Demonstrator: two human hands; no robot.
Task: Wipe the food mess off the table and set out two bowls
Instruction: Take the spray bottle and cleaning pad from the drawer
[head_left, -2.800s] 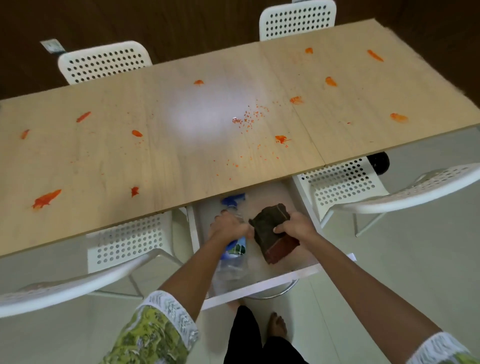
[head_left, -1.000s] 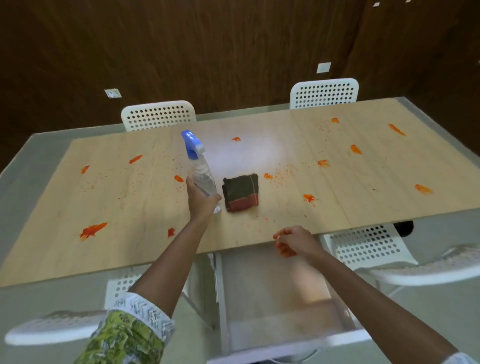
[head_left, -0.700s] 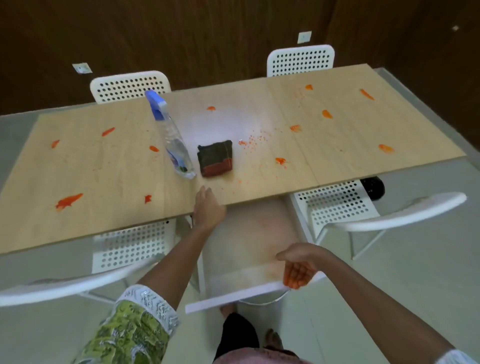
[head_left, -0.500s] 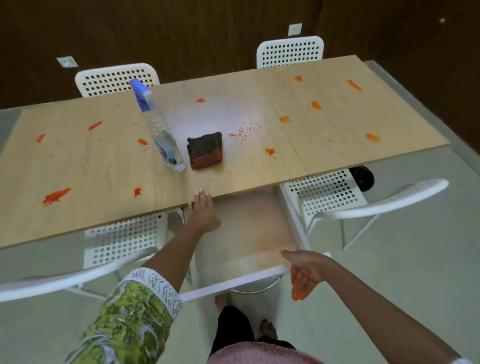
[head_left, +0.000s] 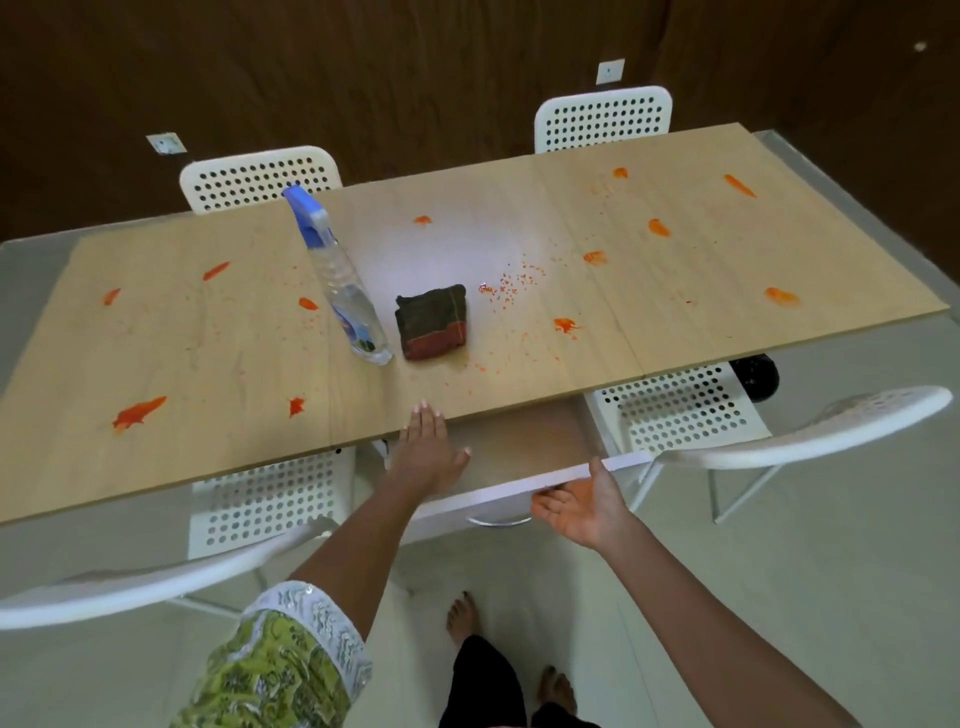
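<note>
The wooden table (head_left: 208, 353) is spotted with orange food smears (head_left: 137, 413) and scattered crumbs (head_left: 511, 283). A clear spray bottle (head_left: 343, 291) with a blue trigger stands near the middle. Just right of it lies a folded dark cloth (head_left: 432, 323) with a red edge. My left hand (head_left: 428, 449) lies flat with straight fingers at the table's near edge, over the drawer. My right hand (head_left: 579, 501), palm up and open, presses against the white front of the partly open drawer (head_left: 498, 488). No bowls are in view.
White perforated chairs stand at the far side (head_left: 260, 176) (head_left: 602, 117) and at the near side (head_left: 260, 499) (head_left: 685, 410). A dark round object (head_left: 756, 374) sits on the floor under the table's right part. My bare feet (head_left: 460, 616) are below.
Bottle and cloth came out of the drawer onto the table. Since then my left hand let go of the bottle and dropped to the table edge; my right hand pushed the drawer partly in.
</note>
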